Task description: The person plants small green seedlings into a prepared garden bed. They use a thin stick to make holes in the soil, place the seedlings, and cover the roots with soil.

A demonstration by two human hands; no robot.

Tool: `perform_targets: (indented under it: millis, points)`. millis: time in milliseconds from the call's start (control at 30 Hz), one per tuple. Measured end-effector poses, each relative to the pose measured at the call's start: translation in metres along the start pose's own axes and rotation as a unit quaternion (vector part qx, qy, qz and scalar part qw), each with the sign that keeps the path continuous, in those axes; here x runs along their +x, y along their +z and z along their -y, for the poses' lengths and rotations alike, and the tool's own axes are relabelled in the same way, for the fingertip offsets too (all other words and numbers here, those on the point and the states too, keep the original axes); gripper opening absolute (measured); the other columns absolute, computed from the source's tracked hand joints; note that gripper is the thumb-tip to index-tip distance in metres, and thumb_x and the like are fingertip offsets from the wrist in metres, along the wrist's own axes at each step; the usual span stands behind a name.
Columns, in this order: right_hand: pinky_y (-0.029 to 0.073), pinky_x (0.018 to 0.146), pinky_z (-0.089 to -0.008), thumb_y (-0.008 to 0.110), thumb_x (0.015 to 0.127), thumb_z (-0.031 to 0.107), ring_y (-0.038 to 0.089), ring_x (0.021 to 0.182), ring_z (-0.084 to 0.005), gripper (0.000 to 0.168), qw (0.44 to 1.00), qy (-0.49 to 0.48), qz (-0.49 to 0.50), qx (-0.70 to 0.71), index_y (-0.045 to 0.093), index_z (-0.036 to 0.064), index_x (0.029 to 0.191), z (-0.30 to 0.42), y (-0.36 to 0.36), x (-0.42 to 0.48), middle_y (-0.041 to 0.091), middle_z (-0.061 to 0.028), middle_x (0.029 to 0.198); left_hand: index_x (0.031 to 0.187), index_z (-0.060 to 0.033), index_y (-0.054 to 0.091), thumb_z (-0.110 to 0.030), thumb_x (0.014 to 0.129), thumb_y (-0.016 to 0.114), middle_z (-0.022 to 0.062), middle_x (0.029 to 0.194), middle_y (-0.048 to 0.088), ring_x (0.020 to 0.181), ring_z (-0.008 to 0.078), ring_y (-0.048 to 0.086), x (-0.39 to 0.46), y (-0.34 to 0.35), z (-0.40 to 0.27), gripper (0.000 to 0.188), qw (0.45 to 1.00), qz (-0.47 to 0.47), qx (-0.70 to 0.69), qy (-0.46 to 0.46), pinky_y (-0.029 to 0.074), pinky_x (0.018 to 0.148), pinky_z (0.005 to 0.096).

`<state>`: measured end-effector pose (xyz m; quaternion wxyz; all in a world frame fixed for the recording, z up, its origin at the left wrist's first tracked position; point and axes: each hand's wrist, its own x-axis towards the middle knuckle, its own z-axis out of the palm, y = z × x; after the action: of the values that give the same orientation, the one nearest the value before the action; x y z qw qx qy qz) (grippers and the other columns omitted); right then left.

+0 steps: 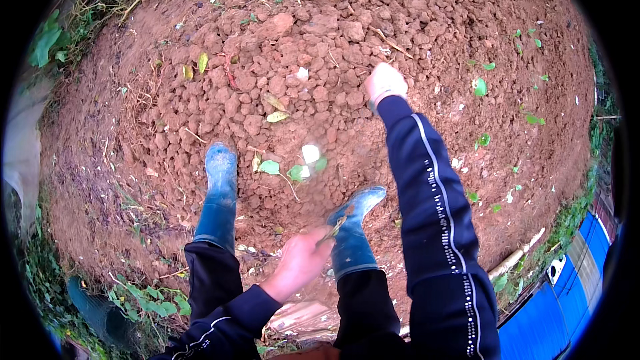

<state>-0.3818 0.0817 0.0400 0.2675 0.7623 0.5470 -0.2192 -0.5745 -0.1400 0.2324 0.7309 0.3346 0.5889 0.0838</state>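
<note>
My left hand [302,259] is in front of my body, between the boots. Its thumb and fingers pinch a small withered plant piece [336,230]. Stretched far forward, my right hand [386,81] is down at the clods of reddish-brown soil [320,92]. Its back faces me, and the fingertips are hidden, so I cannot tell whether it grips anything. A dry stalk [392,43] lies just beyond it. Between my feet, a small green-leaved plant [270,167] with a thin stem lies on the soil beside a bright white piece [310,154].
I wear blue rubber boots [221,190]. Small seedlings [480,87] grow on the right. Yellowed leaves [202,62] lie left of centre. Blue sheeting [537,325] and a pale stick [517,254] are at lower right. Green netting [100,312] is at lower left, whitish sheeting [25,145] far left.
</note>
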Motion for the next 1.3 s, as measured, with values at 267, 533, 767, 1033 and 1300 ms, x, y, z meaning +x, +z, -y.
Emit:
perform_targets:
  millis: [267, 533, 767, 1033, 1300]
  points:
    - [0.049, 0.078, -0.0381, 0.055, 0.078, 0.021, 0.062, 0.089, -0.0318, 0.023, 1.0, 0.019, 0.002, 0.0, 0.065, 0.004, 0.089, -0.047, 0.012, 0.003, 0.064, -0.0192, 0.093, 0.103, -0.0024, 0.058, -0.015, 0.08, 0.055, 0.0219, 0.088, 0.059, 0.081, 0.0378, 0.058, 0.0, 0.0, -0.001, 0.026, 0.999, 0.032, 0.015, -0.032, 0.046, 0.069, 0.0395]
    - [0.05, 0.076, -0.0388, 0.051, 0.079, 0.017, 0.062, 0.087, -0.0319, 0.02, 0.999, -0.038, -0.014, -0.029, 0.066, 0.004, 0.084, -0.011, 0.01, 0.005, 0.064, -0.0188, 0.09, 0.103, -0.0017, 0.058, -0.015, 0.08, 0.055, 0.0216, 0.091, 0.058, 0.084, 0.0382, 0.057, -0.001, -0.001, -0.004, 0.026, 0.998, 0.043, 0.024, -0.026, 0.046, 0.072, 0.04]
    - [0.049, 0.078, -0.0391, 0.051, 0.078, 0.018, 0.062, 0.089, -0.0321, 0.022, 1.0, 0.008, 0.003, -0.019, 0.066, 0.004, 0.088, -0.049, 0.034, 0.003, 0.064, -0.0193, 0.092, 0.103, -0.0023, 0.058, -0.015, 0.08, 0.055, 0.0213, 0.09, 0.058, 0.082, 0.038, 0.057, -0.001, -0.004, -0.009, 0.026, 0.998, 0.042, 0.012, -0.039, 0.046, 0.071, 0.0404]
    - [0.049, 0.078, -0.0383, 0.05, 0.08, 0.017, 0.061, 0.091, -0.0318, 0.022, 1.0, -0.016, 0.003, -0.013, 0.067, 0.004, 0.087, -0.006, 0.011, 0.013, 0.063, -0.0191, 0.094, 0.095, -0.0007, 0.059, -0.012, 0.08, 0.056, 0.0185, 0.074, 0.055, 0.066, 0.0318, 0.055, -0.003, 0.001, -0.003, 0.019, 1.0, 0.011, -0.001, 0.015, 0.044, 0.061, 0.0364]
    - [0.049, 0.079, -0.0397, 0.049, 0.08, 0.017, 0.061, 0.092, -0.0321, 0.024, 0.999, 0.04, 0.006, 0.02, 0.065, 0.003, 0.09, -0.029, 0.042, -0.014, 0.063, -0.0208, 0.094, 0.102, -0.002, 0.06, -0.015, 0.079, 0.056, 0.019, 0.088, 0.06, 0.081, 0.0357, 0.058, -0.004, -0.001, -0.004, 0.026, 0.999, 0.034, 0.006, -0.017, 0.046, 0.071, 0.0392]
